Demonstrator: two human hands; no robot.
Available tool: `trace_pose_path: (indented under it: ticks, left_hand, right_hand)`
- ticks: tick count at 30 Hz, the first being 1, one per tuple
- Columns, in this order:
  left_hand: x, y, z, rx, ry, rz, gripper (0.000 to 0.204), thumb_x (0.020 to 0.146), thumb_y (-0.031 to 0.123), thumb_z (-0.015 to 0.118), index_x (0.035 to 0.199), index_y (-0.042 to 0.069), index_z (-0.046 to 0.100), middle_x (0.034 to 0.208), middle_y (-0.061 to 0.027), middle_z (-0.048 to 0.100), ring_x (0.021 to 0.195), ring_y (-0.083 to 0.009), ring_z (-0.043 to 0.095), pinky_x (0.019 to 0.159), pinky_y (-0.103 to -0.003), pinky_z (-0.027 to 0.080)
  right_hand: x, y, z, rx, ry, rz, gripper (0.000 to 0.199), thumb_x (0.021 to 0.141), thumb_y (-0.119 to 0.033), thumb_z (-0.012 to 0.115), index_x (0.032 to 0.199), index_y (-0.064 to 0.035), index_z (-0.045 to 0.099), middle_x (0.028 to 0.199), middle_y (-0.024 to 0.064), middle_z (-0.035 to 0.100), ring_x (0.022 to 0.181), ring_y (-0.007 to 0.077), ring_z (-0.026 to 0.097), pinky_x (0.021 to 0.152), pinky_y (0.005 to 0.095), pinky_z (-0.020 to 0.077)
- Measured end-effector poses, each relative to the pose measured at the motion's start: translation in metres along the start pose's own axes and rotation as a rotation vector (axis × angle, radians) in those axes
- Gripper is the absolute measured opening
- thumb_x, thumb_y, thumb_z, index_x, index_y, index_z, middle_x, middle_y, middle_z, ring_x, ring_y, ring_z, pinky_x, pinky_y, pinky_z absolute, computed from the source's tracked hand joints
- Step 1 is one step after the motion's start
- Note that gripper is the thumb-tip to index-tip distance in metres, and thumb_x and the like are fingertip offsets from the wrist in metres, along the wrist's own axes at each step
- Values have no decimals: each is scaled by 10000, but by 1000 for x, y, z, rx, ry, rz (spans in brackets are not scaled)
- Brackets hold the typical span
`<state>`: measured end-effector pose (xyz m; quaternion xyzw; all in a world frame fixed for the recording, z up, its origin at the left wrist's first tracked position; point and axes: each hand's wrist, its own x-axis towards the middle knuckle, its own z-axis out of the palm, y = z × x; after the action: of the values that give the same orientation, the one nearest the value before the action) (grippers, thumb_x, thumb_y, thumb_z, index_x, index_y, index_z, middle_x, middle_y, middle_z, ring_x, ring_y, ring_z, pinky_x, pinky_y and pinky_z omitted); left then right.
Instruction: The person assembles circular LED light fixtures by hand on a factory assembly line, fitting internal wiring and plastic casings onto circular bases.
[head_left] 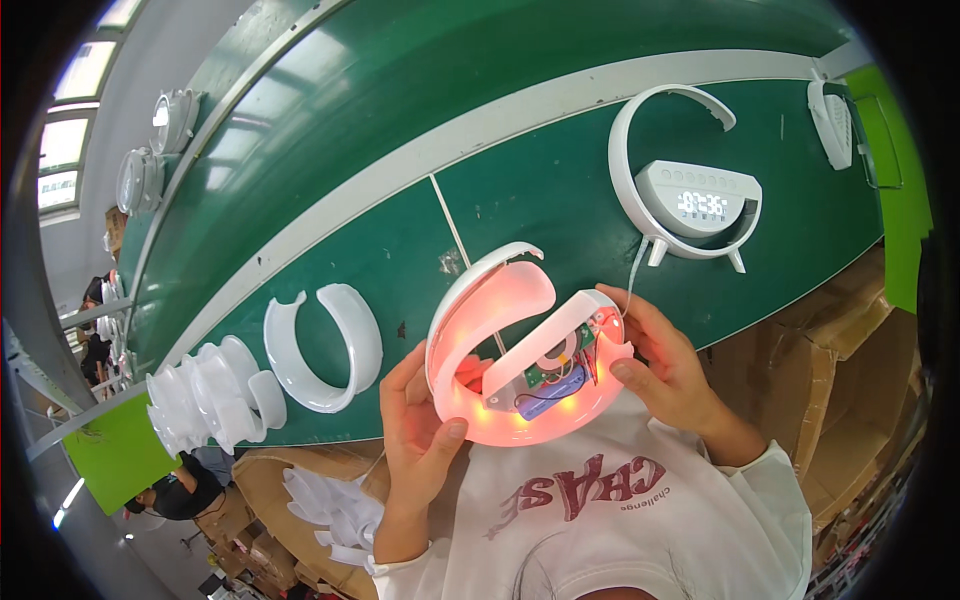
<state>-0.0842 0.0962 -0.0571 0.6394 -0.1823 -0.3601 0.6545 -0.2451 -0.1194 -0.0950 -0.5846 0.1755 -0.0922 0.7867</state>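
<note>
I hold a white ring-shaped lamp [500, 330] that glows orange-red, tilted over the near edge of the green table [380, 150]. Its open underside shows a circuit board and a blue battery [545, 385]. My left hand [420, 430] grips the ring's lower left rim, thumb on the glowing edge. My right hand [665, 365] grips the right side by the base, fingers over the top. A thin white cable [635, 270] runs from the lamp toward the back.
A finished ring lamp with a lit clock base [690, 195] stands at the back right. Loose white ring shells [325, 345] and a stack of several more [210, 395] lie at the left. Cardboard boxes [820, 370] sit below the table edge.
</note>
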Motion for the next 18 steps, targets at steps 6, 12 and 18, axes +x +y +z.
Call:
trace_pose_path:
  ticks: [6,12,18]
  left_hand:
    - [46,45,11,512,-100,30,780,819,48,768,1480,35,356,1386,-181,551,1242,-290,595,1023,-430,493]
    - [77,55,39,1020,-68,100,724,816,-16,708,1469,52,402,1297,-194,632,1070,-336,678,871,-388,552]
    - [83,48,32,1021,-181,211,634,804,-112,581,1412,34,480,1215,-217,663,996,-406,674,827,-409,548]
  right_hand:
    - [-3,19,-3,-8,79,-79,669,993,-196,655,1518,52,321,1326,152,594,1177,205,611,1027,350,462]
    - [-2,15,2,-73,94,-90,680,971,-181,683,1508,50,335,1326,162,592,1177,205,611,1007,346,478]
    - [-1,18,-2,-74,82,-125,696,944,-204,723,1481,48,359,1313,166,592,1170,213,619,1006,352,481]
